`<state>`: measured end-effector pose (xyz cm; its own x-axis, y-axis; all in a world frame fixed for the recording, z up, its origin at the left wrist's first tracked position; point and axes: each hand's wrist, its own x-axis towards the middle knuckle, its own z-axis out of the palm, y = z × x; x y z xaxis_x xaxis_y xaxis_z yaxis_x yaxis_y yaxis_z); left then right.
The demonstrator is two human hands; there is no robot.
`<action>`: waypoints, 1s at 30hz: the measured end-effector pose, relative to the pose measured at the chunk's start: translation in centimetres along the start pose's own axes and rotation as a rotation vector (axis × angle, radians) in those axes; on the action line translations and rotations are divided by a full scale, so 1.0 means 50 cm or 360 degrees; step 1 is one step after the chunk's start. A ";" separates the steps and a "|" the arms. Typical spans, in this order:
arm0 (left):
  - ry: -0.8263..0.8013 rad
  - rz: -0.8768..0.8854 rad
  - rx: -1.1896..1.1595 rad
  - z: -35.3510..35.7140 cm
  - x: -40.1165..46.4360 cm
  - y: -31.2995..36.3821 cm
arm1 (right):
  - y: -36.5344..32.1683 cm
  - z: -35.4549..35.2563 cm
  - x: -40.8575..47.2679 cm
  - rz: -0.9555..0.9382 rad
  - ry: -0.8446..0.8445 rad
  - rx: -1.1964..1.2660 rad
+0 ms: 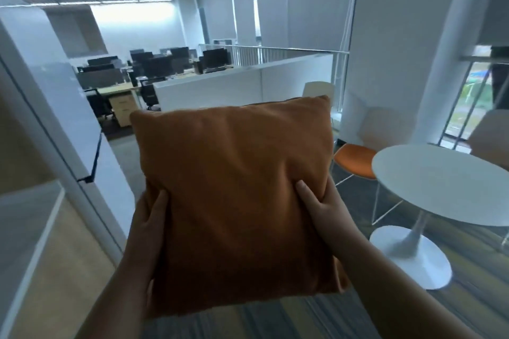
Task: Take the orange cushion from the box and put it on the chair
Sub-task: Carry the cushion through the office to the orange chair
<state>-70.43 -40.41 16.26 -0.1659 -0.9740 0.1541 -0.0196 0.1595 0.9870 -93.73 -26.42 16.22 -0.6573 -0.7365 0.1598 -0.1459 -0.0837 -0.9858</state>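
Observation:
I hold the square orange cushion upright in front of me, filling the middle of the view. My left hand grips its lower left edge with the thumb on the front. My right hand grips its right edge the same way. A chair with an orange seat and pale backrest stands to the right, just past the cushion's right edge and behind the round table. No box is in view.
A white round pedestal table stands at the right, with another pale chair behind it by the window. A glass partition runs along the left. A white low wall and office desks lie ahead.

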 end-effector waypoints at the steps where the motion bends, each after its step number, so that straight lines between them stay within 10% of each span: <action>1: -0.0019 -0.0002 0.0004 0.041 0.017 -0.002 | 0.008 -0.023 0.030 0.0014 0.0018 -0.0014; 30: 0.0045 -0.0150 0.0121 0.419 1.248 -0.235 | 0.255 0.357 1.308 0.0293 -0.0024 -0.0128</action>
<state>-101.23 -99.70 13.31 -0.1322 -0.9892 0.0630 -0.1087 0.0777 0.9910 -125.36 -87.65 13.17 -0.6673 -0.7444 -0.0239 -0.0832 0.1064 -0.9908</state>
